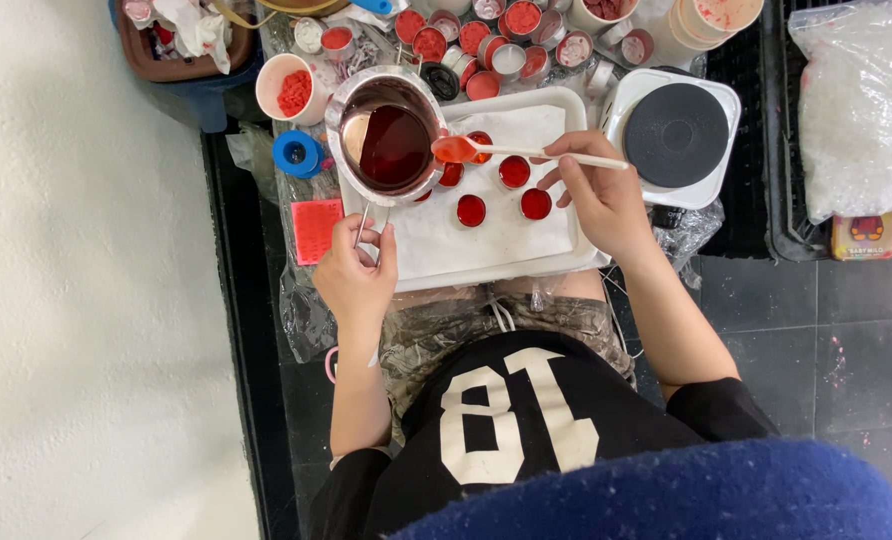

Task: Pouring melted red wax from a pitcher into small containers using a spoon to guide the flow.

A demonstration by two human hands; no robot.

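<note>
The left hand (354,270) grips the wire handle of a metal pot (386,135) of dark red liquid over a white tray (486,245). The right hand (596,190) holds a spoon (511,151) of red liquid above small filled tins (514,172), beside a hotplate (676,135).

We see polished metal in the small pouring pot (386,135), its rim bright and its dark red liquid glossy. The white spoon (526,153) looks like smooth plastic, its bowl coated in wet, shiny red. The white tray (581,120) appears plastic, lined with matt white paper (446,235). The little round tins (514,171) show metal rims around glossy red fills. The hot plate (676,134) has a matt dark disc in a smooth white casing. The bag of white flakes (861,110) is clear, crinkled plastic. The floor tiles (856,330) are dull grey.
</note>
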